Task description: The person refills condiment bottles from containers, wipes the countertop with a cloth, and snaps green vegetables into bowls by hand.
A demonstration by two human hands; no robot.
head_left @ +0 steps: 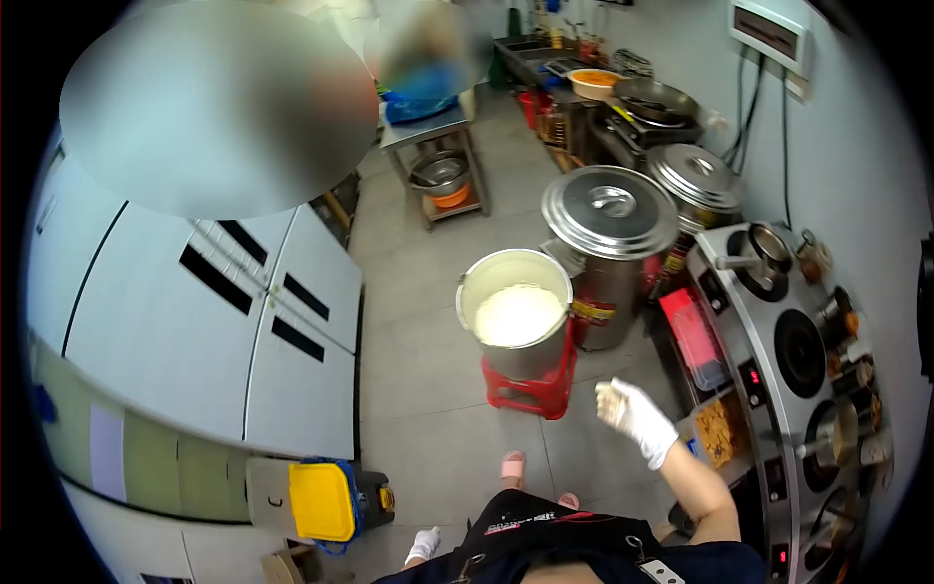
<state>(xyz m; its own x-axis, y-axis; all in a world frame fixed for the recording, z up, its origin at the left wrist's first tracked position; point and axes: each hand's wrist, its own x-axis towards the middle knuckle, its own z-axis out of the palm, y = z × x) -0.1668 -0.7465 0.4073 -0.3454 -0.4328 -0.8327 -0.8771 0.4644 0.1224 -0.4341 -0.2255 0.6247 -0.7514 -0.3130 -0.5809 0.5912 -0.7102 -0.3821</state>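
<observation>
My right hand [634, 417], in a white glove with yellowish fingertips, hangs in the air over the floor. Its fingers are loosely bent with the thumb apart, and I see nothing in them. Low beside my body is my left hand [424, 545], also gloved, small in view, thumb out and seemingly holding nothing. Nearest in front of me, a tall metal bucket [530, 362] stands on a red plastic stool [545, 394]. Pale, creamy white contents [520, 313] partly fill the bucket. Neither hand touches it.
A large lidded steel pot [611, 209] stands just behind the bucket. Along the right runs a counter of cooktops [754, 375] with pans. White cabinets [156, 331] and a yellow-lidded bin [323, 501] line the left. A steel table [428, 127] stands farther back.
</observation>
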